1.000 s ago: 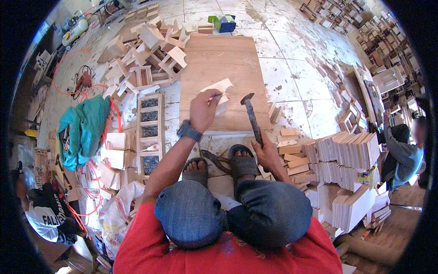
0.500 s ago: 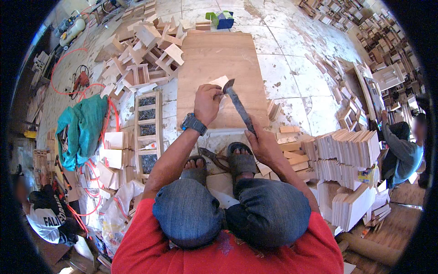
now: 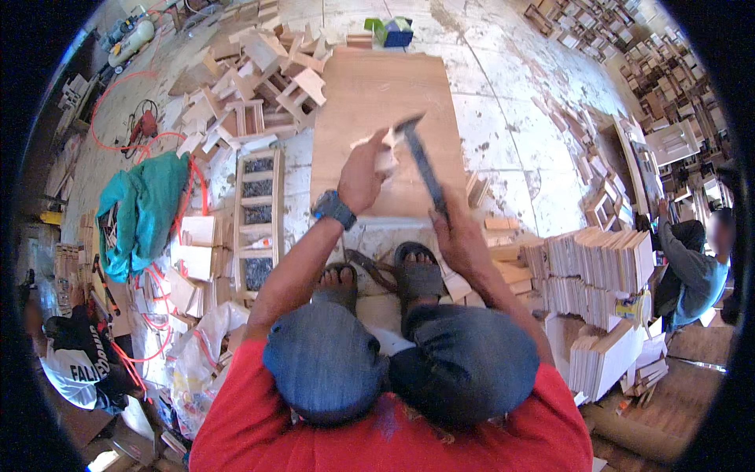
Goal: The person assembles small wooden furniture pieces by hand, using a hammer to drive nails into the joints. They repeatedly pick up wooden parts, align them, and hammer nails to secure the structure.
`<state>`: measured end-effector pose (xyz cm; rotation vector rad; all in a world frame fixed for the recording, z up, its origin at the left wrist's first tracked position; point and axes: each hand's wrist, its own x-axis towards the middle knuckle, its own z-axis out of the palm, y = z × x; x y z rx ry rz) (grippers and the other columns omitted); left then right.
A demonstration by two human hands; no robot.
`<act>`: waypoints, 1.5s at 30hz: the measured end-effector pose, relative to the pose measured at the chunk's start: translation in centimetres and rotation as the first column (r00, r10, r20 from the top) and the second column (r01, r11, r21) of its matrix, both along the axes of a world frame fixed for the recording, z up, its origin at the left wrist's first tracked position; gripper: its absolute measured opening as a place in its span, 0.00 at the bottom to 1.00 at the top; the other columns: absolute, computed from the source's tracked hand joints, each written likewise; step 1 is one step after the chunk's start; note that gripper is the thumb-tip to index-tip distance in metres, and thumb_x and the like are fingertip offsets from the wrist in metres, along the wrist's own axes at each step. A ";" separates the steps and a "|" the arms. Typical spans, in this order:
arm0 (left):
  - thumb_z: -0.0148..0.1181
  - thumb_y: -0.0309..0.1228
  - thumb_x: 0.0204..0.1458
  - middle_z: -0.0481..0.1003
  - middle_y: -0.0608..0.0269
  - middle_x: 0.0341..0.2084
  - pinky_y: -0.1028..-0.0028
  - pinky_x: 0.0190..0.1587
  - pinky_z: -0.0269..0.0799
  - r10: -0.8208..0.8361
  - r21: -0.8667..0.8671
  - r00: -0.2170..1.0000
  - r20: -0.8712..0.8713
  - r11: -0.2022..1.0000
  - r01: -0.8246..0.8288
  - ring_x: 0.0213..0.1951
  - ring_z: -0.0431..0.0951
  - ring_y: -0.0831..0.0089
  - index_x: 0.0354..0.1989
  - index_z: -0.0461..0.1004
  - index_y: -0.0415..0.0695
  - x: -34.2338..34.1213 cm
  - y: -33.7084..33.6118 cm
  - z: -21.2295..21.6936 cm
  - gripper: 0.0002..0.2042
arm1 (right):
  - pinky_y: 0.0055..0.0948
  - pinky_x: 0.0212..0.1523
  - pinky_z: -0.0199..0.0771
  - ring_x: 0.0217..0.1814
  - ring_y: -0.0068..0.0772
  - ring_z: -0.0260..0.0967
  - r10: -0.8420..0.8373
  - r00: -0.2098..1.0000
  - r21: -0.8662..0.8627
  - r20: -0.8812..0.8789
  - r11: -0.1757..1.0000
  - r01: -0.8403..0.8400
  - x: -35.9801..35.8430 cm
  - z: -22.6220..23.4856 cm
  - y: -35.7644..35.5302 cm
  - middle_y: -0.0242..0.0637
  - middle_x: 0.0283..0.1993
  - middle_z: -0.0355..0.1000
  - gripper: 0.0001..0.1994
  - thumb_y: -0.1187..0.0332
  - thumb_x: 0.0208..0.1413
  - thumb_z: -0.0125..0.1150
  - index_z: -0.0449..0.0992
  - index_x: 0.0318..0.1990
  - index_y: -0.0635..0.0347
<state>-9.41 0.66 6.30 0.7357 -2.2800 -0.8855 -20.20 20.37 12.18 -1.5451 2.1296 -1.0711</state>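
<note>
The hammer [image 3: 421, 161] has swung down onto the wooden piece [image 3: 383, 149].

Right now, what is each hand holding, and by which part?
Left hand grips a small pale wood piece by its near end; right hand holds the hammer low on its handle.

I'm seeing through a single head-worn fisheye, and it is looking steeply down over the wearer's denim knees [image 3: 393, 362] onto the plywood board [image 3: 385, 102] lying on the floor ahead. The board is sitting close, just beyond the sandalled feet [image 3: 381, 275], filling the upper middle. Straight edges are bending toward the dark round rim. Left of the board the lens is taking in wood offcuts [image 3: 252, 86]; right of it, stacked panels [image 3: 602, 263].
</note>
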 end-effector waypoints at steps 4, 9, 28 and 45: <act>0.65 0.18 0.39 0.73 0.56 0.47 0.62 0.56 0.65 -0.007 0.034 1.000 0.020 0.999 0.007 0.52 0.69 0.55 0.65 0.54 0.47 0.0 0.2 0.0 0.41 | 0.52 0.35 0.71 0.37 0.68 0.70 -0.106 0.994 -0.135 -0.025 0.986 0.102 -0.4 0.1 0.9 0.65 0.40 0.70 0.25 0.65 0.62 0.48 0.51 0.65 0.55; 0.65 0.19 0.39 0.72 0.54 0.49 0.63 0.58 0.64 -0.034 0.098 0.998 0.044 0.995 0.030 0.54 0.67 0.54 0.65 0.54 0.46 0.4 0.7 1.1 0.40 | 0.54 0.35 0.67 0.36 0.68 0.70 -0.073 0.997 0.468 0.013 0.882 0.058 -0.5 -3.2 0.5 0.65 0.32 0.71 0.24 0.64 0.61 0.48 0.54 0.64 0.56; 0.64 0.38 0.44 0.79 0.52 0.35 0.60 0.44 0.74 0.352 -0.032 0.407 0.843 0.789 -0.614 0.40 0.79 0.54 0.38 0.79 0.51 30.8 2.1 -17.9 0.13 | 0.62 0.32 0.65 0.31 0.71 0.69 -0.263 0.960 0.328 0.100 0.919 0.217 -0.6 -13.7 4.9 0.63 0.28 0.71 0.24 0.61 0.60 0.48 0.53 0.62 0.55; 0.53 0.33 0.53 0.78 0.48 0.34 0.60 0.40 0.75 0.432 -0.138 0.491 0.756 0.839 -0.526 0.36 0.79 0.53 0.44 0.80 0.55 25.3 1.1 -8.8 0.12 | 0.53 0.37 0.68 0.35 0.65 0.71 -0.216 0.967 0.365 0.136 0.918 0.153 -2.6 -10.5 4.5 0.60 0.31 0.72 0.23 0.59 0.61 0.48 0.58 0.62 0.52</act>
